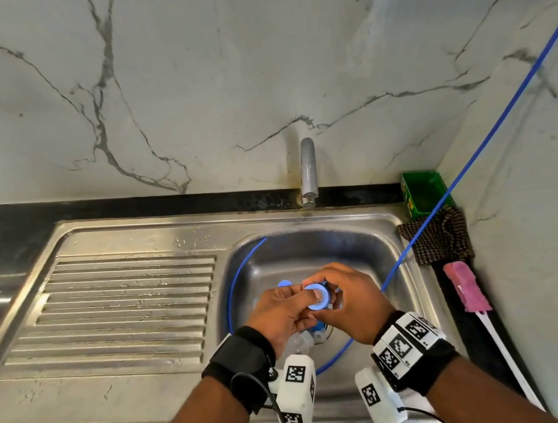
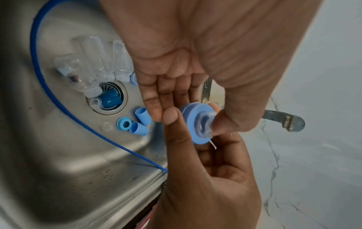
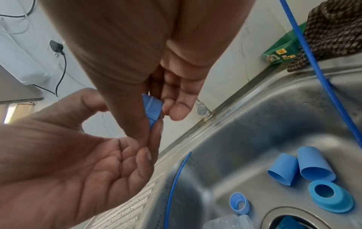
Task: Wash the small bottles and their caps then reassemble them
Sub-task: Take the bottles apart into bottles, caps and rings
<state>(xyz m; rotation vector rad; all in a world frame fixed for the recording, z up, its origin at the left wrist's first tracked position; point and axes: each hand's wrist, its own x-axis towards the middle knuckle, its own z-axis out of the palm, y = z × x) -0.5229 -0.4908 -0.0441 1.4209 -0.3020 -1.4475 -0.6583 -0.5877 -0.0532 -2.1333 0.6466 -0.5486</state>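
Observation:
Over the sink basin point(image 1: 275, 256) both hands hold one blue cap point(image 1: 317, 297) fitted with a clear nozzle point(image 2: 205, 124). My left hand point(image 1: 281, 311) has its thumb on the nozzle and its fingers behind the cap point(image 2: 195, 125). My right hand point(image 1: 352, 300) pinches the cap's rim point(image 3: 152, 110) between thumb and fingers. Several clear small bottles point(image 2: 94, 65) lie uncapped on the basin floor beside the drain point(image 2: 109, 96). Two loose blue cap covers point(image 3: 284, 168) and a blue ring point(image 3: 329, 196) lie near them, plus another blue cap point(image 3: 239, 203).
The tap point(image 1: 307, 170) stands behind the basin, with no water seen running. A blue tube point(image 1: 471, 156) runs from the upper right down into the basin. A ribbed draining board point(image 1: 125, 306) lies left. A green box point(image 1: 423, 192), checked cloth point(image 1: 439, 239) and pink brush point(image 1: 466, 289) sit right.

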